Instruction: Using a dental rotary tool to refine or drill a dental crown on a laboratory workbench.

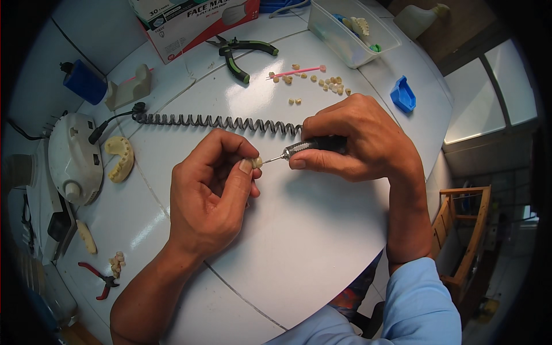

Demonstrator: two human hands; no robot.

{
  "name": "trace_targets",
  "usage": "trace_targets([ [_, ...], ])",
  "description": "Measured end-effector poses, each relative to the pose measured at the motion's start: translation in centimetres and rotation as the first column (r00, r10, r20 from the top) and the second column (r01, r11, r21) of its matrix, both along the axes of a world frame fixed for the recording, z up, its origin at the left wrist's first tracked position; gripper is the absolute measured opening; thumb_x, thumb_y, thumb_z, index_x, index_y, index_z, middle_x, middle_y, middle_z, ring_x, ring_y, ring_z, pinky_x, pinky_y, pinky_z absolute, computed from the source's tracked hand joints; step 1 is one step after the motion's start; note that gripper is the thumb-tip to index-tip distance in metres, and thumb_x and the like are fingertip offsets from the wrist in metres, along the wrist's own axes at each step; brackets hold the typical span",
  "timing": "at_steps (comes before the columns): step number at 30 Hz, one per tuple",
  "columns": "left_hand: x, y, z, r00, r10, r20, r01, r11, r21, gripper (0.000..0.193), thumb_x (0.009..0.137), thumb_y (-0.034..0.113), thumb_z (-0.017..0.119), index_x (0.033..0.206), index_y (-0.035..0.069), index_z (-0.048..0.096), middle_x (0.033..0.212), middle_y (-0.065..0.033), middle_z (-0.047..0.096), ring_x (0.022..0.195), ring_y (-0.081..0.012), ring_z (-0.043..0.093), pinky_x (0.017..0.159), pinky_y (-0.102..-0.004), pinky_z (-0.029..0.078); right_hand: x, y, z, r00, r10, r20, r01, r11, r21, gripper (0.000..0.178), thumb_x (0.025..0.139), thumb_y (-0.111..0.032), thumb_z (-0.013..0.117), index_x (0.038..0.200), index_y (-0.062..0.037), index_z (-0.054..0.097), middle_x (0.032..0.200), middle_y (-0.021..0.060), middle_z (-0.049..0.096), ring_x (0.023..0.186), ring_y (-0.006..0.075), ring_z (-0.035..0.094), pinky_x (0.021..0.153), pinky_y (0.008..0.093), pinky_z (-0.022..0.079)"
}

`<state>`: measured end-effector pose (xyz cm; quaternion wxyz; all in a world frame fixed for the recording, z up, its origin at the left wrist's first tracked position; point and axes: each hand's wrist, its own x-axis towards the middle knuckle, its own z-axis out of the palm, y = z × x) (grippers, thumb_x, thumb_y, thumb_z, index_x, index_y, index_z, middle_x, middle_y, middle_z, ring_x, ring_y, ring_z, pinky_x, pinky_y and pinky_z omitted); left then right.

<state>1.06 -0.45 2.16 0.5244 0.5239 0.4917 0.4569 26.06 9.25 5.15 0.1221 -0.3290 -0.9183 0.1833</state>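
Between thumb and fingertips, my left hand (210, 195) pinches a small cream dental crown (257, 163). My right hand (362, 138) is wrapped round a black and silver dental handpiece (316, 146), held nearly level with its thin bur (272, 160) pointing left. The bur's tip meets the crown or lies right beside it; I cannot tell which. From the handpiece a black coiled cord (218, 122) runs left toward a white control unit (76, 158) with a knob. Both hands are above the white tiled table (287, 241).
Loose tooth pieces (330, 86) and a pink stick (296, 72) lie beyond my hands. Green-handled pliers (238, 54), a mask box (195, 26) and a clear tub (356, 46) stand farther back. A dental cast (119, 159), red-handled cutters (103, 282) and a blue piece (403, 95) lie around.
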Motion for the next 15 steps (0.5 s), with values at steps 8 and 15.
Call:
trace_targets([
  [8,-0.17,-0.13,0.1,1.0,-0.002,-0.005,0.001,1.0,-0.014,0.009,0.107,-0.002,0.057,0.111,-0.005,0.064,0.097,-0.0084,0.07,0.085,-0.01,0.069,0.071,-0.0249,0.057,-0.23,-0.08,0.02,1.0,-0.009,0.028,0.009,1.0,-0.017,0.06,0.095,-0.061,0.079,0.069,-0.008,0.068,0.055,0.0083,0.059,0.053,0.0323,0.062,0.054,0.0451,0.046],
  [15,-0.15,-0.09,0.04,1.0,0.013,0.006,-0.013,1.0,-0.014,0.009,0.107,-0.002,0.057,0.111,-0.005,0.064,0.096,-0.0084,0.07,0.085,-0.01,0.069,0.07,-0.025,0.057,-0.26,0.02,0.02,0.999,0.01,0.039,-0.01,1.0,-0.003,0.059,0.096,-0.06,0.079,0.071,-0.0081,0.07,0.055,0.0083,0.059,0.053,0.0324,0.062,0.054,0.0453,0.046],
])
